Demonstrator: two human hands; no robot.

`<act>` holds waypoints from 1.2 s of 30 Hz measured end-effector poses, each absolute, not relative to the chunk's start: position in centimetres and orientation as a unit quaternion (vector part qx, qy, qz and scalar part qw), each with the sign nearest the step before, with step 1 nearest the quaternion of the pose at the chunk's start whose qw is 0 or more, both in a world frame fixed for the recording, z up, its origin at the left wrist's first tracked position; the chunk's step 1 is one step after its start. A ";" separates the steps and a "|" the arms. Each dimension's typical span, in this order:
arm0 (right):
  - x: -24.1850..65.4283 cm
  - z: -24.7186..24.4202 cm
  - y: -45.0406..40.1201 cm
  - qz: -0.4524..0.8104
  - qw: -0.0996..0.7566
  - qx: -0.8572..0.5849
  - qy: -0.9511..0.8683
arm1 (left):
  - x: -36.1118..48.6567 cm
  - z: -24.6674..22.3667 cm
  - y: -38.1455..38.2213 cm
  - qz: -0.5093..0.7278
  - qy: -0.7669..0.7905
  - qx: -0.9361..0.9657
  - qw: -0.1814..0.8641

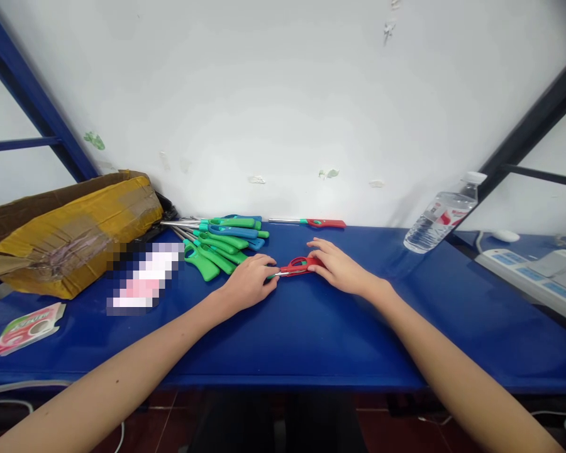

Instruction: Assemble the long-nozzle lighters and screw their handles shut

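Note:
A red long-necked lighter (296, 267) lies level between my hands, just above or on the blue table; I cannot tell which. My left hand (249, 280) is closed at its metal end, where a bit of green shows by the fingertips. My right hand (338, 267) holds the red handle's end between thumb and fingers, with its forefinger stretched forward. Left of my left hand lies a pile of green and blue lighters (226, 242), their metal tubes pointing left. Another red lighter (327, 223) lies along the wall behind my hands.
A yellow-taped cardboard box (80, 236) stands at the left, with a pink and white card (28, 328) in front. A clear water bottle (441, 217) stands at the right, near a white power strip (528, 277). The white wall (287, 113) closes off the blue table (311, 340) behind.

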State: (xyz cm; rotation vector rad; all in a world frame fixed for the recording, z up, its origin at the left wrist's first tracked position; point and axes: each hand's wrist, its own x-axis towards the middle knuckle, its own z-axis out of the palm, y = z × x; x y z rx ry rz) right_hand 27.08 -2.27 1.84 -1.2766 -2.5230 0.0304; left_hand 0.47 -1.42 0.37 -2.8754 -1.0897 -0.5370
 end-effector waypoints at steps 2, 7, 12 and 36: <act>27.1 1.7 -2.2 0.014 0.159 -0.445 -0.881 | 0.5 0.4 -1.4 -0.169 -0.355 -0.920 0.005; 27.2 1.5 -2.1 0.023 0.170 -0.447 -0.878 | 0.5 0.4 -1.4 -0.162 -0.363 -0.917 -0.010; 27.7 1.7 -2.1 0.019 0.156 -0.445 -0.882 | 0.5 0.6 -1.6 -0.156 -0.367 -0.917 -0.010; 27.1 1.0 -1.5 0.018 0.220 -0.445 -0.868 | 0.4 0.0 -1.2 -0.172 -0.355 -0.919 -0.003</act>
